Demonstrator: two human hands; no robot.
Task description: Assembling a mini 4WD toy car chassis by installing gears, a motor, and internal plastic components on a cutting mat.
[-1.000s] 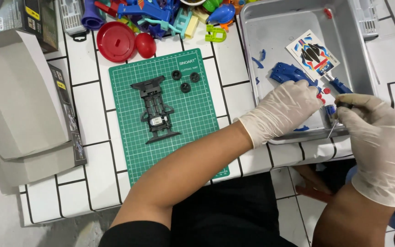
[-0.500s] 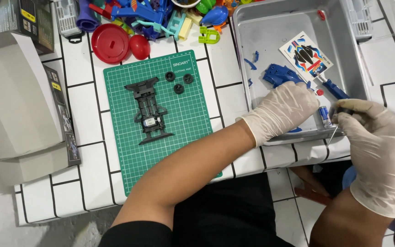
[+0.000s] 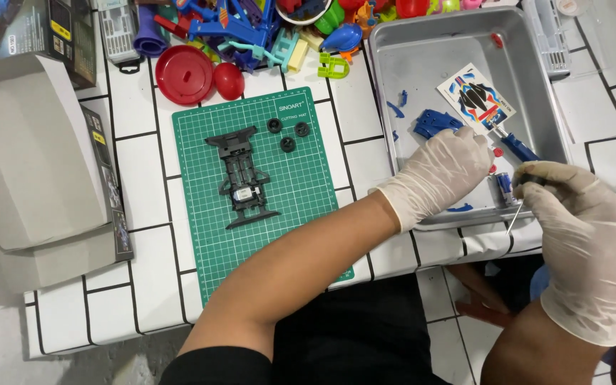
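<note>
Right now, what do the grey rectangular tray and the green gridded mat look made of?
Grey rectangular tray: likely metal, perhaps aluminium; dull brushed sheen, thin rolled rim. Green gridded mat: probably soft vinyl or rubber; matte, lies flat, printed white grid. Both hands wear thin whitish gloves, seemingly latex.

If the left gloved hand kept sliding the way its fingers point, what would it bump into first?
The left hand reaches up and to the right inside the metal tray. Its fingertips are already next to the blue plastic part; beyond that lies the sticker sheet. Height above the tray is hard to judge.
</note>
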